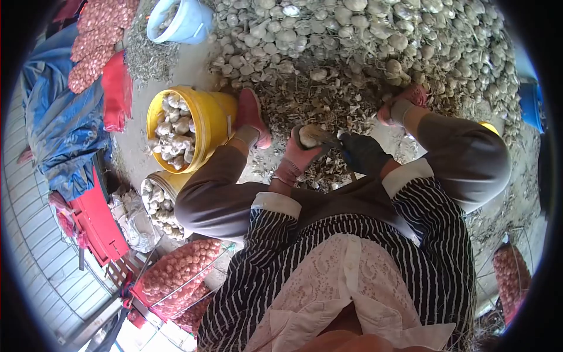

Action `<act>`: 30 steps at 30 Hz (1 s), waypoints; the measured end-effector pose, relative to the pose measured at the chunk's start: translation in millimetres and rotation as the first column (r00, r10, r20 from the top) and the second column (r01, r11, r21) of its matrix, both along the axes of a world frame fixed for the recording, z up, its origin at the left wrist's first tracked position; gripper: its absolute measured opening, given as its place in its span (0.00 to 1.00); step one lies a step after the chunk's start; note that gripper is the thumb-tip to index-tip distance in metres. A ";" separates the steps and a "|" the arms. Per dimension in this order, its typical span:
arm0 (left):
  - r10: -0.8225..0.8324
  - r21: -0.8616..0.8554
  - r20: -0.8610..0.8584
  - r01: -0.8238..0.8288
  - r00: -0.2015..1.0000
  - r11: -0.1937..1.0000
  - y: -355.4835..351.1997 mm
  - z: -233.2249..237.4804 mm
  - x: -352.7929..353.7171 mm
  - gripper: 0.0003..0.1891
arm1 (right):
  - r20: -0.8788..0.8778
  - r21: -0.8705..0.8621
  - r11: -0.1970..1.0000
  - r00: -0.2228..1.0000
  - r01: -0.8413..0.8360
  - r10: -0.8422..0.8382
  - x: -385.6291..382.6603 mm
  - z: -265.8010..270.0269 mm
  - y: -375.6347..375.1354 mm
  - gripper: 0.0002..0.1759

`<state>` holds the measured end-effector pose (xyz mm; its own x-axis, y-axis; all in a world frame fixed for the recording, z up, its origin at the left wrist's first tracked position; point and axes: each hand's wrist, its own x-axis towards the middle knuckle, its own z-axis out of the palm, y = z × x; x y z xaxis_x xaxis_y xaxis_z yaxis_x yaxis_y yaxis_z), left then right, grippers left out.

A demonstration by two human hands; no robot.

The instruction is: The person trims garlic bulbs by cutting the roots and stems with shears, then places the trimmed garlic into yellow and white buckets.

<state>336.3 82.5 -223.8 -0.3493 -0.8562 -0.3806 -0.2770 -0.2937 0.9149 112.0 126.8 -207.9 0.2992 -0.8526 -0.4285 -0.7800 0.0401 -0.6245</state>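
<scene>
My left hand [298, 154], in a pink glove, is closed around a garlic bulb [311, 135] whose stem side points right. My right hand [363, 154], in a dark glove, is closed just right of it. A dark, narrow, blade-like tool [333, 142] reaches from the right hand to the stem end of the bulb; its grip is hidden by the fingers. Both hands are between my knees, over a layer of dry garlic trimmings [319, 170].
A large heap of garlic [375, 35] spreads ahead. At left stand a yellow bucket [218, 126] of garlic bulbs, a second garlic-filled bucket [179, 183] and a pale blue bucket [196, 24]. Filled red mesh sacks [182, 267] and a blue tarp [58, 123] lie farther left.
</scene>
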 end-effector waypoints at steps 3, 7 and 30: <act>0.055 0.162 -0.122 -0.035 0.991 0.986 4.0 -16.1 10.9 0.39 | 0.048 -0.019 1.000 0.999 -0.009 0.010 -2.6 -10.3 2.4 0.13; 0.068 0.370 -0.322 0.059 0.944 0.927 14.5 3.9 1.0 0.39 | -0.050 0.002 0.998 0.997 -0.058 0.058 -4.1 -28.8 -1.9 0.11; 0.510 0.598 -0.755 0.112 0.413 0.794 8.4 23.6 -3.4 0.18 | 0.302 0.106 0.926 0.876 0.362 -0.377 9.1 -25.2 3.6 0.20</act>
